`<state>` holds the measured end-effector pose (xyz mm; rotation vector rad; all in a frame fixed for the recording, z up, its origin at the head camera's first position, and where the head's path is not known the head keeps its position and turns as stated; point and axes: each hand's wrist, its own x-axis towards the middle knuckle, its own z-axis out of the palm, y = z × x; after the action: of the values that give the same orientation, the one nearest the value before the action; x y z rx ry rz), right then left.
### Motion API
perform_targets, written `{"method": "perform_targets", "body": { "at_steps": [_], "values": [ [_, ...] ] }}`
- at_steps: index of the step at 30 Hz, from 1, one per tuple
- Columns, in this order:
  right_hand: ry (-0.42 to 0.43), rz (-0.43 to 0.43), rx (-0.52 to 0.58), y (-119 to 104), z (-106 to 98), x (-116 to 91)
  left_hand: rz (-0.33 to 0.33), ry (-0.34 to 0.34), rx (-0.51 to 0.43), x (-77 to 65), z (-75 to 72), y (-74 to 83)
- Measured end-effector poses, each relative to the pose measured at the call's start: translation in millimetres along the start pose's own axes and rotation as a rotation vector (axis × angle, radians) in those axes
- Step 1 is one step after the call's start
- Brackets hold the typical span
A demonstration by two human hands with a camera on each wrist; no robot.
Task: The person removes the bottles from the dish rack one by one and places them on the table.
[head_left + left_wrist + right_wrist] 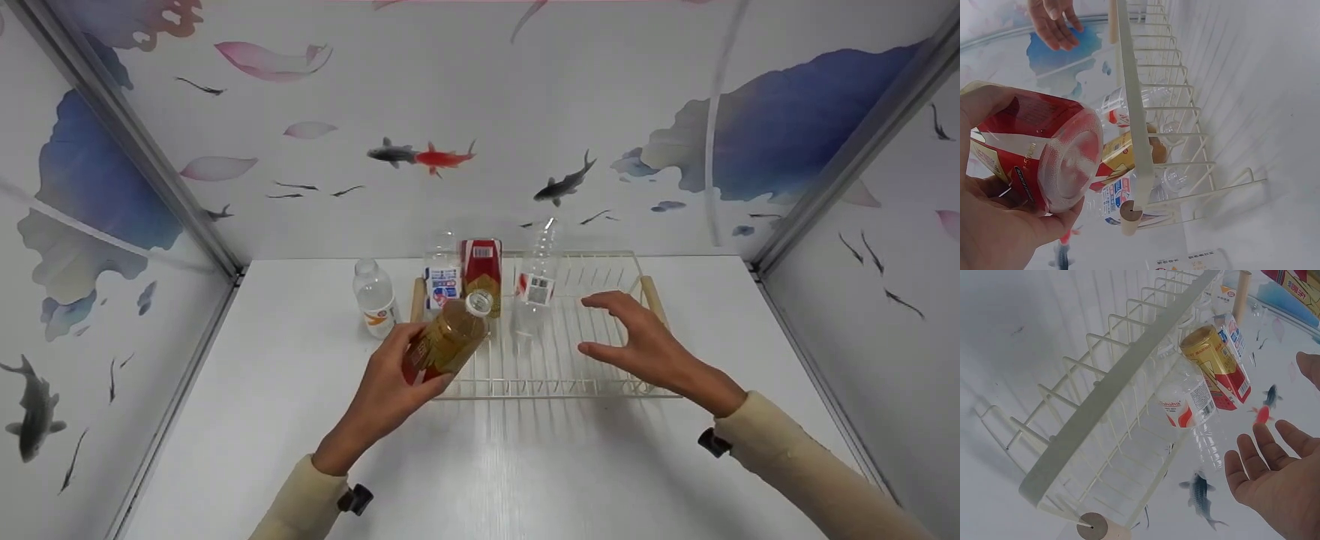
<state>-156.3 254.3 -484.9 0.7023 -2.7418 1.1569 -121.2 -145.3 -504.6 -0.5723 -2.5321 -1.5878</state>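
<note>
White wall panels (pixel 480 90) printed with fish and petals enclose three sides of a pale counter (pixel 480 480), where a cream wire rack (pixel 1135 101) with wooden handles (pixel 654 300) stands near the back panel.

Clear of the rack's front left, the left hand (pixel 386 390) has its fingers and thumb clamped around a red-and-gold juice bottle (pixel 450 345). Its grip sits on the lower body, so the pale-topped neck is unobstructed; the bottle leans, neck up and toward the right, while its ridged base faces the left wrist camera. Whether the amber tint comes from liquid is hard to tell.

The right hand (pixel 645 349) holds nothing: its thumb and fingers are spread apart above the rack's right side, a shape that would suit the girth of a bottle.

Within the rack's left half, a blue-labelled clear bottle (pixel 442 285), a second red-and-gold bottle (pixel 481 262) and a ribbed clear bottle (pixel 534 300) stand side by side, seemingly neck down, the wires presumably keeping them from toppling. Just left of the rack, a small clear bottle (pixel 375 300) with an orange-marked label stands neck up, its flat base apparently enough support by itself.
</note>
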Motion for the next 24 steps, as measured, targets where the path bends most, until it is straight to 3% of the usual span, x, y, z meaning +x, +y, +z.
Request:
{"method": "perform_targets", "body": {
  "at_steps": [13, 24],
  "values": [
    [0.009, -0.021, 0.021, 4, 0, 0, -0.021, 0.097, 0.03, -3.7, -12.0, -11.9],
    [0.013, -0.02, 0.033, 7, 0, 0, -0.047, 0.15, -0.027, -8.1, -23.2, -29.2]
  ]
}}
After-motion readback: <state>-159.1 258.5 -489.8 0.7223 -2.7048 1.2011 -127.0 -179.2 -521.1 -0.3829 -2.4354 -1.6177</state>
